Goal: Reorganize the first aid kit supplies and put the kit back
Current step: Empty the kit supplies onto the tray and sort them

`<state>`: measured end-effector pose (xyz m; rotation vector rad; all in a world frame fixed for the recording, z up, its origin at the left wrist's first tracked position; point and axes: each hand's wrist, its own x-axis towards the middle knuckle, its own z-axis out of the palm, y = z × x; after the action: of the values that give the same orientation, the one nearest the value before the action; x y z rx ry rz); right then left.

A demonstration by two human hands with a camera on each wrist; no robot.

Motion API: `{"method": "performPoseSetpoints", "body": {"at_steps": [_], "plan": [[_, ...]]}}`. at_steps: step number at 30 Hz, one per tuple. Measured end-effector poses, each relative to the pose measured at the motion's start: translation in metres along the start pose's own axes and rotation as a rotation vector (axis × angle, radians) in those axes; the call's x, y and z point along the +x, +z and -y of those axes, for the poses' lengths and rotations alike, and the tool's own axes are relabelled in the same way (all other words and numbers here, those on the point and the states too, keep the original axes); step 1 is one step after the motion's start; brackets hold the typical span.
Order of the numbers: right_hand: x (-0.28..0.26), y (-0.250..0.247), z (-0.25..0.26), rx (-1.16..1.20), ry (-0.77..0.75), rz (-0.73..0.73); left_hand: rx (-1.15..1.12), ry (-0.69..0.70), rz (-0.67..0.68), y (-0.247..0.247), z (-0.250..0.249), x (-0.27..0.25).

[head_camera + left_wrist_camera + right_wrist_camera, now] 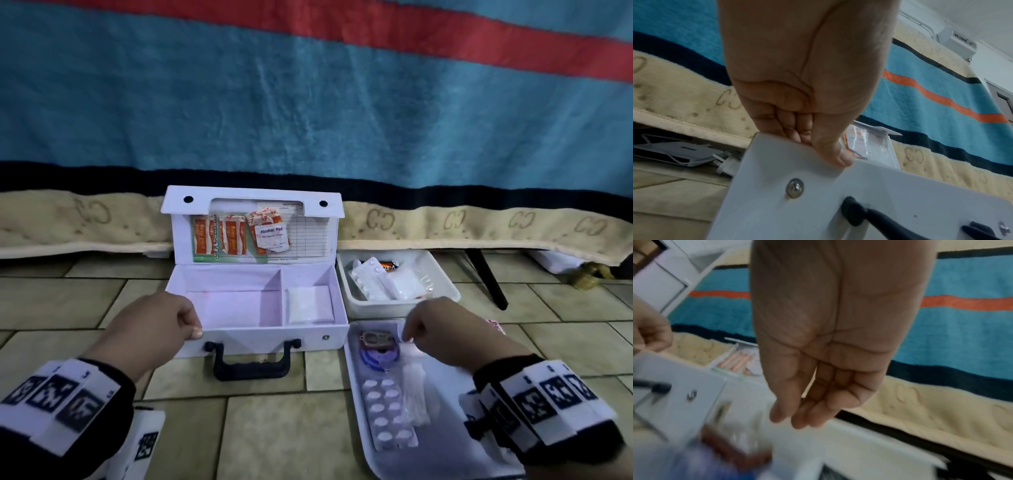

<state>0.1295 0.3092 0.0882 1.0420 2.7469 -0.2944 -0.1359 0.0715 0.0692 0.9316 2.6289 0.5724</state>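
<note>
The white first aid kit box (260,334) lies open on the tiled floor, its black handle (251,363) facing me. Its upright lid holds orange sachets (233,238) and an alcohol pad (272,236). The left compartment is bare; a white gauze pack (310,305) lies in the right one. My left hand (191,325) pinches the box's front left rim (818,203), thumb (838,155) outside. My right hand (409,337) hovers over the flat white tray (435,455), fingers (797,418) hanging relaxed and holding nothing, just above a blue tape roll (376,356). The right wrist view is blurred.
On the tray lie a blister pack of white tablets (387,414) and a clear bag of swabs (416,394). A white tub (376,310) behind it holds more blister packs and bags. A striped blanket (308,102) hangs behind everything; a black leg (486,277) stands at right.
</note>
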Motion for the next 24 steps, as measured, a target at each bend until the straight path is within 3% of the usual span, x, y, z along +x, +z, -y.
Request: {"method": "performPoseSetpoints", "body": {"at_steps": [3,5,10,15,19,24], "plan": [[0.009,-0.018,0.043,0.157,-0.098,-0.139,-0.001,-0.005,0.018,-0.002,-0.002,0.001],[0.024,-0.02,0.075,0.178,-0.207,-0.152,-0.001,-0.012,0.02,-0.003,-0.003,0.0],[0.058,0.002,0.132,-0.021,-0.146,0.275,-0.001,-0.024,0.021,-0.002,-0.003,0.0],[0.065,0.014,0.137,-0.024,-0.105,0.328,0.008,0.004,0.014,-0.001,-0.001,0.004],[0.06,0.011,0.13,0.063,-0.122,0.129,0.009,0.005,0.022,0.0,-0.001,0.005],[0.009,-0.025,0.092,0.457,-0.096,-0.386,0.032,0.016,-0.005,-0.001,-0.002,0.003]]}}
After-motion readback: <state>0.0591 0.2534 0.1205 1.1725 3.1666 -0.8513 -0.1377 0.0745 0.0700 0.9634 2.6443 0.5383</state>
